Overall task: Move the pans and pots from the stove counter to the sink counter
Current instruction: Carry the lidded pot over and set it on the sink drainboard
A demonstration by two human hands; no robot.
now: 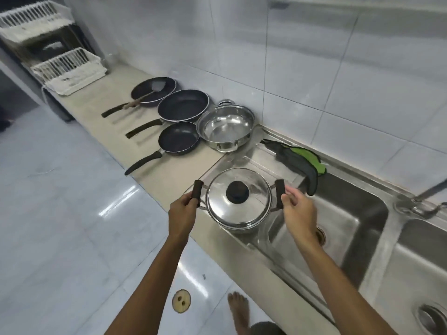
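- Lidded steel pot [238, 201]: sits over the steel drainboard [256, 157] at the near front edge, just left of the sink basin [338, 213]. You cannot tell whether its base is down or just clear of the metal.
- Lid [251, 189], domed steel with a dark knob [237, 192]: rests loose on the rim, by the look of it. Keep the pot level or the lid may slide.
- Side handles, dark grips on wire loops: left handle [197, 189], right handle [279, 193]. These are your proper holds; the polished wall is likely slippery.
- Your left hand [182, 213]: fingers closed around the lower part of the left handle.
- Your right hand [298, 210]: fingers half spread, tips at the right handle; whether they grip it cannot be told.
- Handling estimate: rigid, not fragile, moderate weight if empty; contents hidden under the lid.
- Open steel pot [226, 128]: on the stone counter [96, 100] at the drainboard's far corner. Two loop handles, near and far.
- Frying pans, three, dark non-stick: small [179, 139], middle [183, 105], far [153, 91] with a spatula [147, 94] lying in it. Long handles point to the floor side. Take each by its handle; light, one hand should do.
- Green and grey cloth [302, 159]: draped at the basin's back edge.
- White wire racks [70, 71]: at the counter's far end.
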